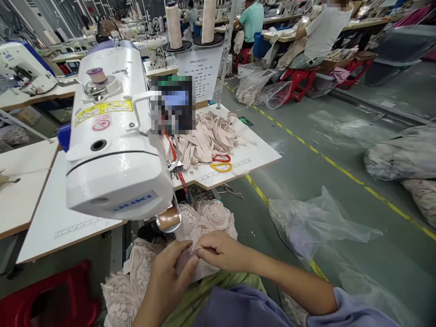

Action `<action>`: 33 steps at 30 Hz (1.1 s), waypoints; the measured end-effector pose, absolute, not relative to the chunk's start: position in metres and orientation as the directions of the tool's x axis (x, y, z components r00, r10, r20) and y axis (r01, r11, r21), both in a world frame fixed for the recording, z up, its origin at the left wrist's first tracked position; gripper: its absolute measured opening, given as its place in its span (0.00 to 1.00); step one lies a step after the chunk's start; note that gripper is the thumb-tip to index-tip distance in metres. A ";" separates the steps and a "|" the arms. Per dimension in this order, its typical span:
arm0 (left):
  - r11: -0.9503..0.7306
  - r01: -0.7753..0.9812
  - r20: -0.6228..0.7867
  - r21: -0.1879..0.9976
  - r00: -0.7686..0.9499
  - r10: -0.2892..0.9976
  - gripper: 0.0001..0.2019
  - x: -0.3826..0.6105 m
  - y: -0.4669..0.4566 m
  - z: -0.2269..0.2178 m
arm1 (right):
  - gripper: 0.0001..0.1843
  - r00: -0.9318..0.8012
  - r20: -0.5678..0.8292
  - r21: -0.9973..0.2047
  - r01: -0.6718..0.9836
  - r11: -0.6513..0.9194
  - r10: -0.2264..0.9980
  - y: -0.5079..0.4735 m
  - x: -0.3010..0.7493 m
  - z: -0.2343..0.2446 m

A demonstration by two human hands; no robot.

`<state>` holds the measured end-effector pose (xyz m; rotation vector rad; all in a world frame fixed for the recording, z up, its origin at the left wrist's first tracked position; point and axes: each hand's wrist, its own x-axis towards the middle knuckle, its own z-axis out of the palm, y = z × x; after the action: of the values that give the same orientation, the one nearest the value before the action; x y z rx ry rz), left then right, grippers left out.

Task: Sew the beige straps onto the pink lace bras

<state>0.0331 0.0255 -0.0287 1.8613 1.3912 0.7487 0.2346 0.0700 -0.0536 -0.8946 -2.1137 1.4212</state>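
Note:
My left hand (170, 279) and my right hand (221, 250) meet over my lap, both pinching a piece of pale pink lace fabric (200, 222). The fingers of each hand are closed on the fabric's edge, thumb tips almost touching. More of the lace spreads over my knees below the white sewing machine (116, 136), whose head hangs just above and left of my hands.
A pile of beige straps (207, 136) and red and yellow rubber bands (220, 163) lie on the white table (252, 156). Clear plastic bags (313, 222) lie on the floor to the right. Thread cones (174, 25) stand behind. Other people sit at far benches. A red stool (51, 299) stands lower left.

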 end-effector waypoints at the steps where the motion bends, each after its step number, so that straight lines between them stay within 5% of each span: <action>1: -0.197 0.581 0.026 0.789 0.289 0.957 0.11 0.034 0.024 -0.026 | 0.15 -0.722 0.012 -0.917 0.269 0.296 0.692 0.070 0.234 -0.052; 4: -0.173 0.631 -0.027 0.756 0.294 0.955 0.11 0.035 0.020 -0.028 | 0.13 -0.749 -0.022 -0.913 0.284 0.292 0.662 0.070 0.235 -0.047; 9: -0.162 0.670 0.036 0.724 0.198 0.980 0.14 0.040 0.013 -0.036 | 0.07 -0.596 -0.069 -0.946 0.294 0.138 0.800 0.062 0.234 -0.044; 17: -0.164 0.632 0.009 0.757 0.240 0.971 0.10 0.021 0.015 -0.033 | 0.16 -0.436 -0.201 -0.976 0.011 -0.218 0.877 0.074 0.241 -0.067; 19: -0.138 0.652 -0.004 0.746 0.211 0.977 0.08 0.017 0.014 -0.029 | 0.15 -0.560 -0.127 -0.992 0.063 -0.110 0.819 0.076 0.242 -0.064; 24: -0.168 0.680 0.012 0.714 0.228 0.974 0.08 0.020 0.013 -0.016 | 0.10 -0.799 0.237 -0.876 0.070 0.477 0.552 0.072 0.235 -0.045; 33: -0.204 0.585 0.052 0.785 0.266 0.963 0.05 0.020 0.014 -0.012 | 0.12 -0.810 0.418 -0.636 0.063 0.769 0.411 0.067 0.226 -0.043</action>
<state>0.0204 0.0141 -0.0120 1.8862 1.3985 0.7401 0.2256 0.0671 -0.0432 -0.3543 -2.4108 0.8394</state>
